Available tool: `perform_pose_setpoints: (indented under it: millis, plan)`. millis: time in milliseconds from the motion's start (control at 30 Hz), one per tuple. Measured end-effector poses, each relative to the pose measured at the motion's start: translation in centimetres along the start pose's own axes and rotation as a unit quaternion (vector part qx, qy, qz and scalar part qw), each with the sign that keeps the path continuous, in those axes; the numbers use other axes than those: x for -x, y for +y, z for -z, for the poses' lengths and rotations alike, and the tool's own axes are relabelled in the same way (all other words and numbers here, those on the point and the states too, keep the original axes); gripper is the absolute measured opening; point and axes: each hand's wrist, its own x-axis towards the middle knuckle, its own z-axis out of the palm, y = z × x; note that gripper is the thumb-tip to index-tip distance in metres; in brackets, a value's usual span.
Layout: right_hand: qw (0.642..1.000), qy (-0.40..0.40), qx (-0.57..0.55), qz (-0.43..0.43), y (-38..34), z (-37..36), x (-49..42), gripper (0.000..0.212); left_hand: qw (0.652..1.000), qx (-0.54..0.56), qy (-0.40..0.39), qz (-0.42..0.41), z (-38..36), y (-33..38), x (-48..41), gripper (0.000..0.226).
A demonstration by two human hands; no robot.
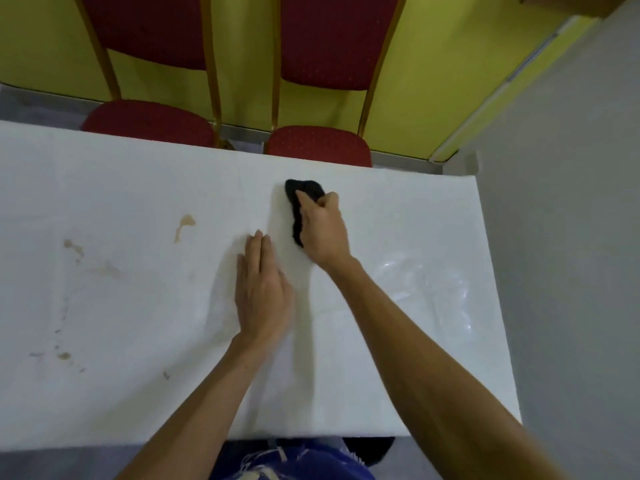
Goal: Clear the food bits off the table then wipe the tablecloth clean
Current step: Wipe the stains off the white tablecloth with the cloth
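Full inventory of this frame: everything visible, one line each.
white tablecloth: 1, white, covers the table across the view
brown stains: several, tan-brown, left part of the tablecloth
glossy clear patch: 1, transparent, right part of the tablecloth; plastic or wet, cannot tell
black wiping cloth: 1, black, far middle of the tablecloth
red padded chairs with gold frames: 2, red and gold, at the table's far side
yellow wall: 1, yellow-green, behind the chairs
blue garment: 1, blue, below the table's near edge
left hand: 1, flat on the tablecloth, middle
right hand: 1, grips the black wiping cloth
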Motion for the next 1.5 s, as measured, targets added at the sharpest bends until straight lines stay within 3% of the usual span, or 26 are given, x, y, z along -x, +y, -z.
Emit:
perform_pose_setpoints:
  millis: [67, 200, 267, 300, 367, 500, 600, 667, 733, 833, 967, 1033, 1100, 1267, 1500]
  plan:
    - [1.000, -0.015, 0.010, 0.009, -1.8, -1.9, -0.1, 0.026, 1.000, 0.006, -0.013, -0.016, -1.2, 0.2, -1.3, 0.057]
    - [0.999, -0.024, 0.024, 0.037, 0.7, -1.2, 0.1, 0.040, 0.997, -0.044, -0.019, -0.060, -2.8, -2.8, -1.2, 0.056]
    - [1.000, -0.011, 0.009, 0.006, 4.3, 0.6, -0.3, 0.029, 0.995, -0.068, -0.012, -0.078, -3.3, -3.4, -1.2, 0.055]
    - [1.000, 0.014, 0.007, -0.012, 6.3, 1.7, -0.3, 0.016, 0.993, -0.082, -0.006, -0.080, -3.5, -3.4, -1.3, 0.055]
    - [0.995, 0.061, 0.039, -0.067, 10.3, 4.2, -0.5, 0.015, 0.991, -0.101, -0.001, -0.085, -3.3, -2.9, -1.4, 0.055]
    - [0.968, 0.097, 0.067, -0.220, 16.5, 7.4, -0.7, 0.049, 0.986, -0.134, -0.009, -0.103, -3.3, -3.0, -1.4, 0.054]
    - [0.948, 0.138, -0.001, -0.287, 14.3, 6.6, -1.8, 0.041, 0.985, -0.136, -0.013, -0.102, -3.2, -2.9, -1.3, 0.054]
    - [0.965, 0.136, -0.009, -0.224, 10.0, 4.6, -2.7, 0.036, 0.986, -0.134, -0.013, -0.101, -3.1, -2.8, -1.3, 0.054]
    - [0.989, 0.113, -0.015, -0.098, 5.0, 1.5, -3.2, 0.036, 0.986, -0.133, -0.013, -0.097, -3.1, -2.7, -1.4, 0.054]
    - [0.999, 0.033, -0.004, 0.037, 0.2, -2.9, -3.6, 0.031, 0.988, -0.125, -0.016, -0.092, -3.2, -2.8, -1.4, 0.054]
    - [0.998, -0.008, 0.028, 0.061, -0.2, -2.5, -3.6, 0.036, 0.986, -0.135, -0.019, -0.096, -3.1, -3.0, -1.4, 0.053]
    - [0.998, -0.015, 0.053, 0.029, 2.1, -0.9, -3.5, 0.056, 0.984, -0.144, -0.019, -0.100, -3.0, -3.0, -1.4, 0.054]
    - [0.997, -0.019, 0.071, -0.022, 5.5, 0.7, -3.4, 0.061, 0.983, -0.151, -0.021, -0.102, -2.9, -2.9, -1.4, 0.054]
    - [0.985, 0.020, 0.120, -0.122, 14.8, 5.7, -2.3, 0.054, 0.983, -0.150, -0.017, -0.105, -2.9, -3.0, -1.4, 0.054]
    - [0.928, 0.037, 0.162, -0.334, 22.7, 10.1, 0.5, 0.060, 0.982, -0.153, -0.013, -0.108, -2.8, -3.1, -1.4, 0.055]
